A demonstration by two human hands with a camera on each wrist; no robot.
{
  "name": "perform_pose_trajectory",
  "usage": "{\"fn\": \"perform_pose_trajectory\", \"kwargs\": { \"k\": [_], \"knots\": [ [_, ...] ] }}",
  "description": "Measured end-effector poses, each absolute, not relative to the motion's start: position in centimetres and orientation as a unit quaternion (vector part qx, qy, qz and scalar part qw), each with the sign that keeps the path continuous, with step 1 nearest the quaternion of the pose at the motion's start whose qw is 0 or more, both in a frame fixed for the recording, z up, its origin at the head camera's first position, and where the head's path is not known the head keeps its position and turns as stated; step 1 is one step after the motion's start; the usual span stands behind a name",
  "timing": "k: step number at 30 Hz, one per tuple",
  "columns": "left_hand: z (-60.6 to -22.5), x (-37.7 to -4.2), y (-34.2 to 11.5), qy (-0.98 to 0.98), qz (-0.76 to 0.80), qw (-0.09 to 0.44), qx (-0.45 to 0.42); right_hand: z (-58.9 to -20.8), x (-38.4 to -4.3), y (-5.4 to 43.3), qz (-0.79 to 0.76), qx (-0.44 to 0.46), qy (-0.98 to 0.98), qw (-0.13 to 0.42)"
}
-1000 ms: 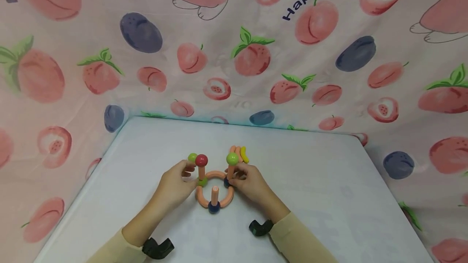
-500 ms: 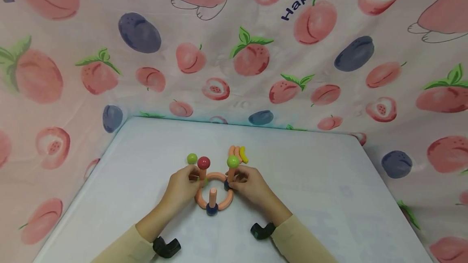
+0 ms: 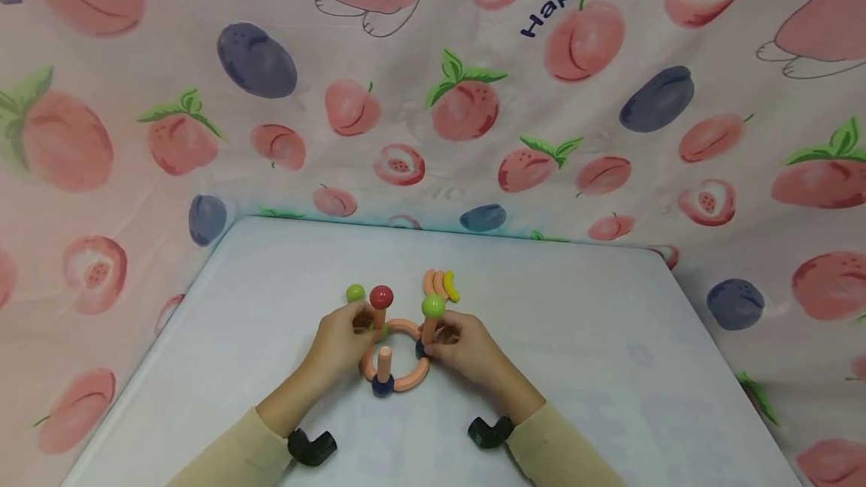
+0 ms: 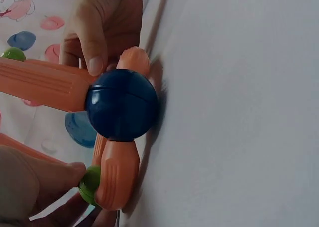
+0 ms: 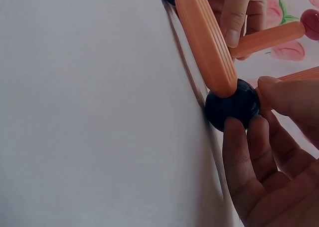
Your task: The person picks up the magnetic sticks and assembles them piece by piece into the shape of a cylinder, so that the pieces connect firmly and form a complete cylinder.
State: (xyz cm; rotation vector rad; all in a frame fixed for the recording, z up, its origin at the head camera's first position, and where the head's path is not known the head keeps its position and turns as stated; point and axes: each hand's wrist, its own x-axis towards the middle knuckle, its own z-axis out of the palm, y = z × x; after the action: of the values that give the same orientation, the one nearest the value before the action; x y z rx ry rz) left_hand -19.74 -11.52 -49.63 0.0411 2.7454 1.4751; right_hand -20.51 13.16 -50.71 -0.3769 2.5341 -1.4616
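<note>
A ring of curved orange rods (image 3: pixel 413 380), linked by ball joints, lies in the middle of the table. Three straight rods rise from it. One is topped by a red ball (image 3: pixel 382 297), one by a green ball (image 3: pixel 433 307), and the front one, bare at its tip, stands in a dark blue joint (image 4: pixel 122 105). My left hand (image 3: pixel 343 337) pinches the green joint (image 4: pixel 89 185) below the red-topped rod. On the right side, my right hand (image 3: pixel 467 340) holds the other dark blue joint (image 5: pixel 230 107) between thumb and fingertips, under the green-topped rod.
Behind the ring lie a loose green ball (image 3: pixel 355 292), short orange curved rods (image 3: pixel 434 282) and a yellow curved rod (image 3: pixel 451 286). The white table (image 3: pixel 575 337) ends at a fruit-printed cloth (image 3: pixel 406 96) at the back and sides.
The ring has turned slightly clockwise; its front blue joint went left and the right joint came nearer. My left hand moved right and took hold of the green joint.
</note>
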Motion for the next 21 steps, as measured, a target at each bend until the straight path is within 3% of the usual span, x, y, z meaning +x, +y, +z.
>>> {"fn": "perform_pose_trajectory", "kwargs": {
  "k": [12, 21],
  "knots": [
    [-50.2, -20.8, -11.9, 0.880, 0.472, 0.019, 0.052, -50.2, -20.7, 14.9, -0.492, -0.148, 0.850, 0.115],
    [-50.4, -21.5, -12.0, 0.879, 0.471, 0.024, 0.071, -50.0, -23.9, 16.5, -0.461, -0.060, 0.885, 0.032]
  ]
}}
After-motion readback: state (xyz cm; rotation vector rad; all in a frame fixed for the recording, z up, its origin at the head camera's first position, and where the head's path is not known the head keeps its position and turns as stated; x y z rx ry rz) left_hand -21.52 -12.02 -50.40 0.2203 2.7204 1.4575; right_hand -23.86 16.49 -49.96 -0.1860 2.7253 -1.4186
